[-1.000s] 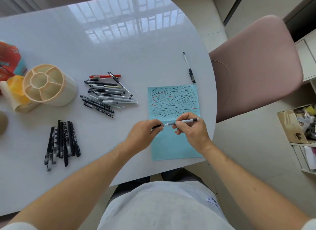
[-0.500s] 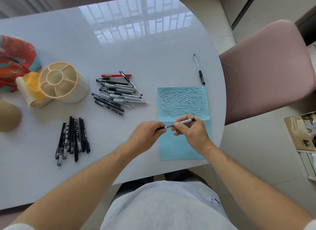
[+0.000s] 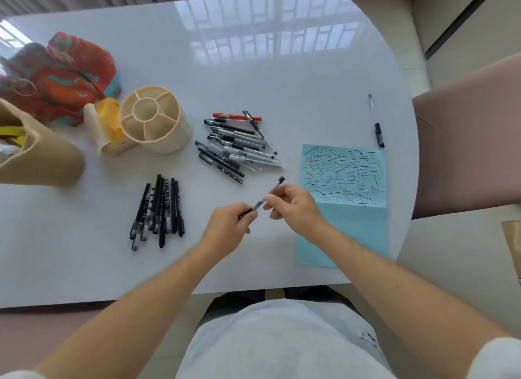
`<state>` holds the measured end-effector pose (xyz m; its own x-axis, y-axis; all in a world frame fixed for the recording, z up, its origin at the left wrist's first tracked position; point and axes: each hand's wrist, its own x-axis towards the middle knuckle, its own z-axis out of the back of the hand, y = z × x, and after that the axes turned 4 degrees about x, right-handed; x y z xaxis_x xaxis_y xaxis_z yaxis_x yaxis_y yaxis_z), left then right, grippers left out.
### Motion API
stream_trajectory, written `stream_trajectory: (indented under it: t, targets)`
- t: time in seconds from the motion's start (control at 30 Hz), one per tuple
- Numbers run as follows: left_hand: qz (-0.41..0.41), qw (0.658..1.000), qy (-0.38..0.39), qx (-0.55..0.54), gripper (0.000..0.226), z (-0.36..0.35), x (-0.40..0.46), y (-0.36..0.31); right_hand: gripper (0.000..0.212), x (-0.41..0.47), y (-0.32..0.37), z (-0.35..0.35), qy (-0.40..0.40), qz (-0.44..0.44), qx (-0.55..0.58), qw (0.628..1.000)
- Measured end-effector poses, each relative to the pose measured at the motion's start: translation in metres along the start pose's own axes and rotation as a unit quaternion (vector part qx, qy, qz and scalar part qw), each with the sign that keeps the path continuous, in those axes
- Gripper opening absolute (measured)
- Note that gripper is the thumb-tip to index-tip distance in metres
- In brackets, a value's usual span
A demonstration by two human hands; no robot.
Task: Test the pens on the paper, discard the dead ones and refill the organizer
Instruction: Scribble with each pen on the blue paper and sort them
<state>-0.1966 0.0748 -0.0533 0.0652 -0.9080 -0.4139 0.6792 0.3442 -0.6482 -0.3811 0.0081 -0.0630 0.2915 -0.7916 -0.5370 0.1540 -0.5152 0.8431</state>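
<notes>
Two bare hands hold one pen [image 3: 267, 194] between them, above the white table [image 3: 253, 68] and just left of the blue paper [image 3: 352, 223]. The left hand [image 3: 228, 232] pinches the pen's lower end between thumb and fingertips; whether that end is a cap or the tip cannot be told. The right hand [image 3: 293, 206] has its fingers curled round the middle of the barrel. The pen's long axis runs diagonally, from the left hand up and to the right, and its dark upper end sticks out past the right hand, pointing away from the person. The paper's far half is covered with black and red test strokes. A loose pile of pens [image 3: 239, 144] lies beyond the hands, near a round cream organizer [image 3: 158, 122] with empty divided compartments. A second group of black pens [image 3: 158, 212] lies side by side to the left of the hands. A single pen [image 3: 376, 122] lies apart near the table's right edge, beyond the paper. A patterned red bag [image 3: 64, 76] sits at far left.
</notes>
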Motion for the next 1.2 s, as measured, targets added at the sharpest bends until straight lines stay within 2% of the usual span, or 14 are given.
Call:
stream_trajectory:
  t: [0.1,0.17,0.23,0.4,0.5,0.57,0.7,0.77,0.83,0.9,0.97,1.07,1.2]
  targets:
    - [0.089,0.992,-0.086,0.009,0.022,0.017,-0.005,0.035,0.005,0.029,0.010,-0.012,-0.075,0.033,-0.093,0.992]
    - [0.126,0.981,-0.126,0.073,0.030,0.028,-0.008,0.059,0.006,0.047,0.016,-0.014,-0.129,0.095,-0.213,0.964]
    - [0.143,0.967,-0.141,0.154,0.040,0.037,-0.012,0.078,0.014,0.063,0.021,-0.014,-0.149,0.133,-0.296,0.934]
    - [0.158,0.928,-0.075,0.328,0.056,0.052,-0.011,0.102,0.017,0.087,0.022,-0.012,-0.131,0.127,-0.428,0.885]
    - [0.183,0.916,-0.042,0.355,0.056,0.058,-0.008,0.110,0.015,0.092,0.016,-0.012,-0.120,0.136,-0.490,0.853]
    - [0.199,0.912,-0.039,0.356,0.057,0.061,-0.007,0.112,0.015,0.092,0.014,-0.013,-0.121,0.140,-0.499,0.847]
    - [0.181,0.929,-0.073,0.315,0.049,0.058,-0.003,0.103,0.010,0.078,0.016,-0.009,-0.113,0.182,-0.442,0.871]
    - [0.135,0.954,-0.109,0.246,0.040,0.053,0.001,0.089,0.009,0.061,0.017,-0.003,-0.105,0.200,-0.370,0.901]
    - [0.073,0.977,-0.116,0.161,0.028,0.046,0.008,0.069,0.011,0.039,0.016,0.004,-0.085,0.175,-0.279,0.940]
    - [0.013,0.993,-0.073,0.097,0.039,0.039,0.016,0.045,0.013,0.015,0.011,0.013,-0.069,0.134,-0.209,0.966]
    - [-0.040,0.996,-0.009,0.084,0.052,0.031,0.025,0.022,0.018,-0.006,0.003,0.024,-0.056,0.093,-0.158,0.981]
    - [-0.113,0.981,0.100,0.121,0.030,0.016,0.033,-0.006,0.018,-0.030,-0.008,0.043,-0.055,0.044,-0.068,0.995]
    - [-0.133,0.966,0.194,0.106,0.012,-0.012,0.030,-0.034,0.009,-0.055,-0.018,0.063,-0.067,0.017,0.102,0.992]
